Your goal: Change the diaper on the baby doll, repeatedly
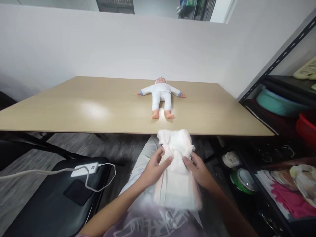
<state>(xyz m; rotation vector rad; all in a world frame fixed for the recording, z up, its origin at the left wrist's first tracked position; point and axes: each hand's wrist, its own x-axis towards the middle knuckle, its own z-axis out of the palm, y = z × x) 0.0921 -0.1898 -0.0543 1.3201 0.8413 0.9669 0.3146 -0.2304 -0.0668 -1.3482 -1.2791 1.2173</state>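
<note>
A white diaper (176, 177) with pale pink edges hangs over my lap, partly unfolded and a little blurred. My left hand (158, 166) pinches its left side near the top, thumb lying across the front. On the other side my right hand (197, 168) grips it the same way. Beyond the diaper, a baby doll (161, 93) in white clothes with blue cuffs lies face up on the wooden table (118, 108). Its arms are spread and its bare feet point towards me. Neither hand touches the doll.
At my left, a black chair (49, 197) holds a white power bank (85, 169) with a cable and a dark phone (78, 192). Shelves stand at my right, with a teal basin (278, 102), a red basin (307, 126) and pink cloth (296, 200). A white wall backs the table.
</note>
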